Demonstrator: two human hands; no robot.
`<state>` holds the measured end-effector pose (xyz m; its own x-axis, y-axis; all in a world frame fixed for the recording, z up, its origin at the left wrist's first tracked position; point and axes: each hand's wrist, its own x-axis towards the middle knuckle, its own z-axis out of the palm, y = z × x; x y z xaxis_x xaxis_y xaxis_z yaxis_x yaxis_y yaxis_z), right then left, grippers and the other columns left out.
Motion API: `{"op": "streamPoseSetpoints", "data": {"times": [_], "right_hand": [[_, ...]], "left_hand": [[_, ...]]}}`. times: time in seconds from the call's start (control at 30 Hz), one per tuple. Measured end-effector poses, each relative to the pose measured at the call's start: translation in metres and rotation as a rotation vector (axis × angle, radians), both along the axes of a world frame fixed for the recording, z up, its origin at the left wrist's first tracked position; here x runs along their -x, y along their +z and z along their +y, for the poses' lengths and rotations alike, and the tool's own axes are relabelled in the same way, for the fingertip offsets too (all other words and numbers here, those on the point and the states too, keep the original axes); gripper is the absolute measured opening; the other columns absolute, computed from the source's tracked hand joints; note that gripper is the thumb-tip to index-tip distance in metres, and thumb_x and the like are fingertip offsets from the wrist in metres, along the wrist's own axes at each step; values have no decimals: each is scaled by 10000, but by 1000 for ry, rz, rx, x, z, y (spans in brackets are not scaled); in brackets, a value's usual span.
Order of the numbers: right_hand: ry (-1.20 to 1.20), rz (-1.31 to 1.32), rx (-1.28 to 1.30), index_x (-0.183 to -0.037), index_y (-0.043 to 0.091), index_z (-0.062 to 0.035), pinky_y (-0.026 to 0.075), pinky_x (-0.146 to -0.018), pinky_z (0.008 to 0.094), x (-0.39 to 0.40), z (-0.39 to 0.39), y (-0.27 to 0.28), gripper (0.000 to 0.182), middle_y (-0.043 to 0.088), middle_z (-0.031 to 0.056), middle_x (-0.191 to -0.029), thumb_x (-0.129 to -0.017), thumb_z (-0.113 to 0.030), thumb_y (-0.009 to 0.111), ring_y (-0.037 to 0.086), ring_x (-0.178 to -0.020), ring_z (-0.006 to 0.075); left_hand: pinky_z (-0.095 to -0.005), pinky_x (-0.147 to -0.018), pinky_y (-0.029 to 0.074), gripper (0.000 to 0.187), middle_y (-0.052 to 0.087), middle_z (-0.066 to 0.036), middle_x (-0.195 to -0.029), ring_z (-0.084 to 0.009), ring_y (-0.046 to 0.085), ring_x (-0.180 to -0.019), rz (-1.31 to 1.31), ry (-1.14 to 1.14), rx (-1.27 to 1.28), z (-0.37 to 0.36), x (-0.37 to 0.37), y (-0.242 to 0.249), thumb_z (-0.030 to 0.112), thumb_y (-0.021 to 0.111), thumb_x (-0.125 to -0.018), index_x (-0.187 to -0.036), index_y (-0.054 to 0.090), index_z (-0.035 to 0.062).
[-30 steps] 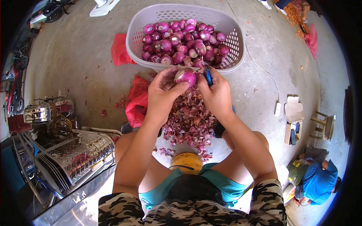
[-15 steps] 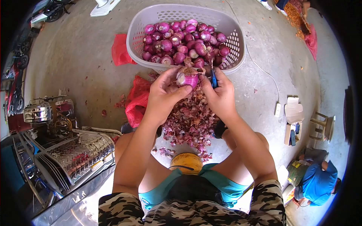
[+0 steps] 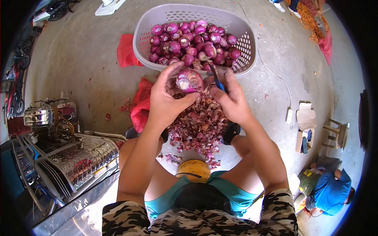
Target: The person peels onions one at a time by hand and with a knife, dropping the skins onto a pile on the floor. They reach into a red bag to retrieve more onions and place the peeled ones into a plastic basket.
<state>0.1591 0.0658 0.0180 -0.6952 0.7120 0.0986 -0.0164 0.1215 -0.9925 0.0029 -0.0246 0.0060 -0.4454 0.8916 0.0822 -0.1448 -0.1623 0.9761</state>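
My left hand (image 3: 169,92) is closed around a purple onion (image 3: 189,80), with its pale cut end turned toward me. Close beside it on the right, my right hand (image 3: 231,94) grips a small knife (image 3: 218,82) with a blue handle; its blade points up and slightly left, apart from the onion. Just beyond both hands stands a grey perforated basket (image 3: 143,29) holding many purple onions (image 3: 189,43). Beneath my hands a heap of dry onion skins (image 3: 197,126) lies on the floor between my feet.
Red mesh sacks (image 3: 142,104) lie left of the skins. A yellow container (image 3: 193,169) is between my legs. Shiny metal vehicle parts (image 3: 78,153) stand at left. A white cable (image 3: 275,74), an open box (image 3: 305,133), a wooden stool (image 3: 336,135) and a crouching person (image 3: 332,190) are at right.
The onion has turned in my left hand, and its loose brown skin no longer hangs toward the knife. My right hand has moved slightly away, and the knife has tilted left.
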Motion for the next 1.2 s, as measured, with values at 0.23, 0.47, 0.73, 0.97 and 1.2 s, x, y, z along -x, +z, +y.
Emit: {"op": "streamPoseSetpoints", "data": {"times": [0.23,0.47,0.73,0.97,1.2], "right_hand": [[156,-471,-267,-1036,533,-20,466,-740,398,-20,24,13,180,604,172,-919,-902,-139,521,602,-840,342],[108,-416,-602,-915,554,-15,437,-671,450,-22,27,26,126,583,170,-807,-879,-136,550,566,-779,376],[86,-379,-760,-858,540,-12,421,-669,437,-20,28,24,105,566,151,-750,-854,-113,565,548,-744,351],[-47,-483,-440,-946,542,-13,445,-647,421,-17,19,22,178,584,186,-775,-874,-171,584,577,-730,361],[-3,-292,-124,-934,566,19,441,-590,332,0,15,5,269,585,109,-683,-817,-206,657,533,-607,183]], "left_hand": [[-296,-923,446,631,578,-100,-1139,-152,545,-1066,55,-155,25,-7,16,12,-71,713,-638,-1228,499,-3],[-290,-939,419,593,601,-74,-1136,-147,554,-1039,191,-219,64,-8,26,10,-39,709,-596,-1170,573,19],[-295,-937,421,582,611,-83,-1103,-153,560,-1031,215,-257,124,-8,27,12,-14,720,-594,-1155,570,22],[-318,-922,438,545,597,-82,-1059,-178,572,-1011,435,-71,68,-3,21,5,5,735,-597,-1099,525,24],[-321,-921,439,533,599,-89,-1071,-182,571,-1029,645,-65,66,-2,14,16,20,735,-600,-1097,543,35]]}}
